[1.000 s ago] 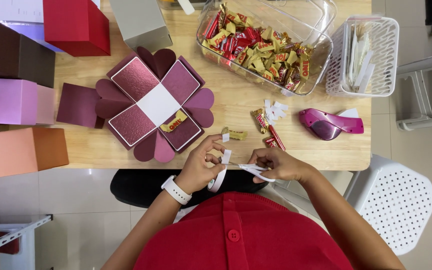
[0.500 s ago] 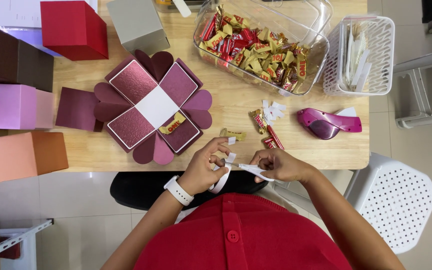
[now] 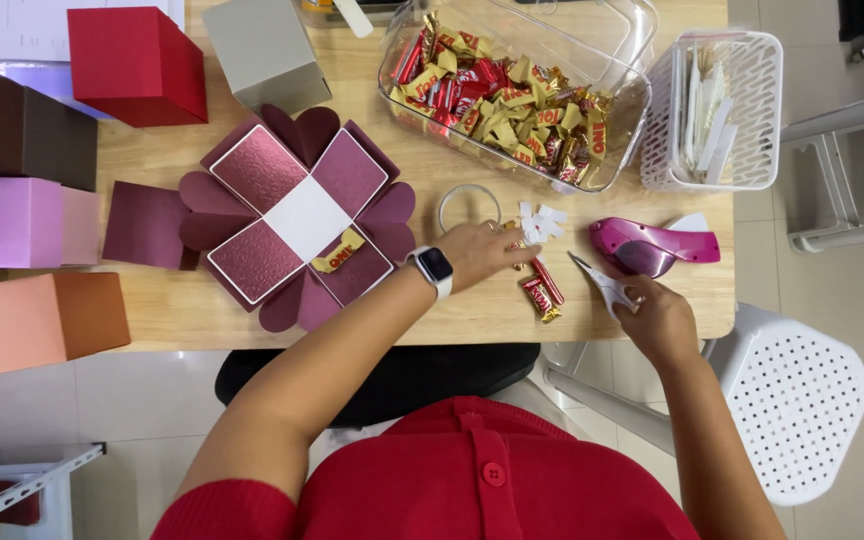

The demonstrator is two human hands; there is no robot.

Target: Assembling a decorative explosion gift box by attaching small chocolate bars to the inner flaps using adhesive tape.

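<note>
Bright, even overhead light; soft short shadows beside the boxes on the counter (image 3: 182, 310); glare on the clear candy tub (image 3: 592, 30) far right; slight motion blur on the hands; frame sharp, mild wide-angle stretch at edges.

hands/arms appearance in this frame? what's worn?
Two bare hands, forearms uncovered. The left hand has a smartwatch with a white band and a dark square face on its wrist. The right hand shows no watch or glove; rings cannot be made out. A red knit top with round red buttons covers the torso and upper arms.
</note>
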